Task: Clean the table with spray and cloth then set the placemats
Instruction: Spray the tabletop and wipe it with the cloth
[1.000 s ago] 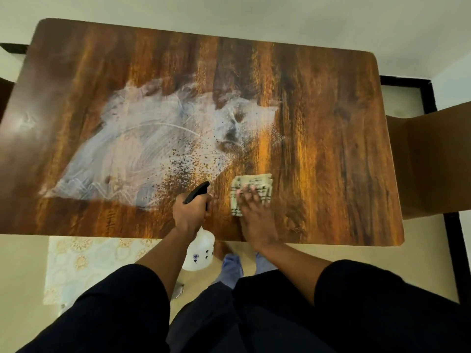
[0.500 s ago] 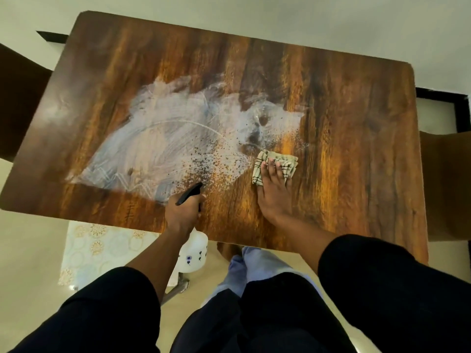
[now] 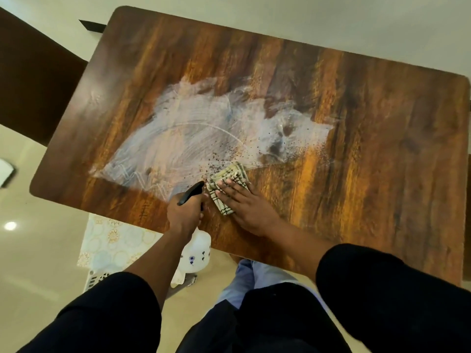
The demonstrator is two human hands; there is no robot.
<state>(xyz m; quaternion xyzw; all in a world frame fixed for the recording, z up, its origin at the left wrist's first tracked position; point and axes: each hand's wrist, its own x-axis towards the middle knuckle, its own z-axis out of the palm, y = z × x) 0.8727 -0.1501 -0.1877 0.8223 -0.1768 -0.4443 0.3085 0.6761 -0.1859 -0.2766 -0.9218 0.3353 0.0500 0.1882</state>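
1. Two hands work at the near table (image 3: 382,149) edge: the right hand (image 3: 246,203) presses flat, fingers straight, on the checked cloth (image 3: 226,186).
2. The left hand (image 3: 184,214) grips the spray bottle (image 3: 196,254), whose white body is half hidden below the edge.
3. Patterned placemats (image 3: 109,244) lie on a stool, partly covered by the table.

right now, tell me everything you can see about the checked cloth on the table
The cream cloth with dark checked lines is a soft woven fabric, folded into a thick bunched pad. It lies flat on the glossy brown wood-grain table, near the front edge, at the lower right fringe of the whitish spray smear. The right hand presses on it with straight, spread fingers, covering its near part. The left hand, gripping the white spray bottle, is just beside it.
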